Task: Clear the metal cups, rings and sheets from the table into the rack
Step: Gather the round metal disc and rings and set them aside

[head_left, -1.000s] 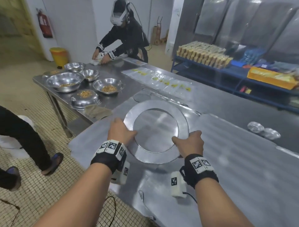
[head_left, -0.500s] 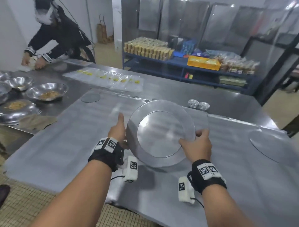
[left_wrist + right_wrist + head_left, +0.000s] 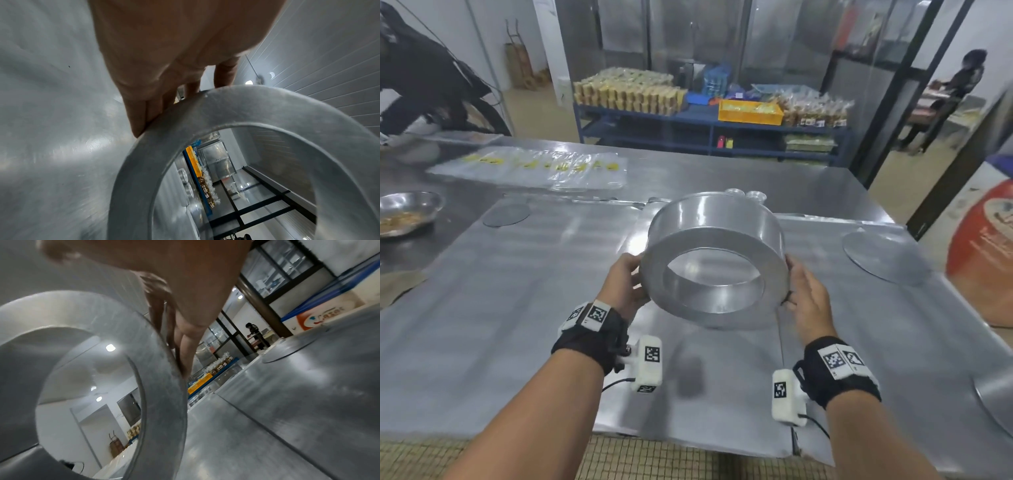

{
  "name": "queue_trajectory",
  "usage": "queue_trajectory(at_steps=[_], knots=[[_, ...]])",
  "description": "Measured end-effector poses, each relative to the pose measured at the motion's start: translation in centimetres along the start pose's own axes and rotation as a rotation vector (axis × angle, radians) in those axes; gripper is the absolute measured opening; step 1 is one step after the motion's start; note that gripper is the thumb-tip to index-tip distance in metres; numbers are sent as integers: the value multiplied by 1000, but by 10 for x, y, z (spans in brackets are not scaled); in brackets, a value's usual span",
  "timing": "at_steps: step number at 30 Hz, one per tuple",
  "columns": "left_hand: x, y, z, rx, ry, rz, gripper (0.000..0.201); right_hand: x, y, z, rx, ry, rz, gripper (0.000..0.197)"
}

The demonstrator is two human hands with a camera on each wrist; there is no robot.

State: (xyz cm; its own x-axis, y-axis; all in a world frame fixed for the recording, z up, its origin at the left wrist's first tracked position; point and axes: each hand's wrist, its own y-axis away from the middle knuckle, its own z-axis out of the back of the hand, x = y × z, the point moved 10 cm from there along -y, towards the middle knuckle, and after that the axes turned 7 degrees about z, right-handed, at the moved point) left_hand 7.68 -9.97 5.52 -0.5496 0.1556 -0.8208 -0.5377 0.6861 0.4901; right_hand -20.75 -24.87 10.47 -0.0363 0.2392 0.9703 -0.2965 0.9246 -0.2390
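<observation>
Nearest to the camera, two bare forearms with black wrist straps reach out over the metal table (image 3: pixel 482 308). The left hand (image 3: pixel 624 284) and the right hand (image 3: pixel 806 298) hold a wide metal ring (image 3: pixel 654 270) between them, lifted clear of the table and tilted so that its open middle faces back toward the person. Each hand presses a side of the ring's outer wall; in the left wrist view the left fingers (image 3: pixel 141 116) lie straight along the ring's rim (image 3: pixel 267 105), and in the right wrist view the right fingers (image 3: pixel 183 353) lie flat down the ring's outer edge (image 3: pixel 164 386), so both hands clamp the ring with fingers stretched, not curled round it. Under the ring the table is covered by flat metal sheets (image 3: pixel 893 342) laid side by side. At the right edge, part of a round metal piece (image 3: pixel 996 394) shows. Further out to the right, a flat round disc (image 3: pixel 883 253) lies on a sheet, and a smaller disc (image 3: pixel 506 215) lies to the left. Just behind the ring, two small metal cups (image 3: pixel 756 196) stand close together. To the far left sits a metal bowl (image 3: pixel 410 205) with some food in it, and clear plastic bags (image 3: pixel 534 168) lie on the table beyond. Behind the table stands a blue shelf (image 3: pixel 705 120) with packed goods and a yellow crate (image 3: pixel 750 111).
</observation>
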Motion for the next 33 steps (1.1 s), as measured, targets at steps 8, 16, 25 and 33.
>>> queue_trajectory(at_steps=[8,16,25,33], knots=[[4,-1,-14,77,10,-39,32,-18,8,24,-97,-50,-122,83],[21,4,-21,98,-176,0,48,-48,8,43,-181,77,-133,70],[54,9,-4,18,-278,-16,50,-71,20,64,-196,342,-239,11],[79,0,13,-58,-323,-40,63,-89,24,66,-92,467,-293,11]])
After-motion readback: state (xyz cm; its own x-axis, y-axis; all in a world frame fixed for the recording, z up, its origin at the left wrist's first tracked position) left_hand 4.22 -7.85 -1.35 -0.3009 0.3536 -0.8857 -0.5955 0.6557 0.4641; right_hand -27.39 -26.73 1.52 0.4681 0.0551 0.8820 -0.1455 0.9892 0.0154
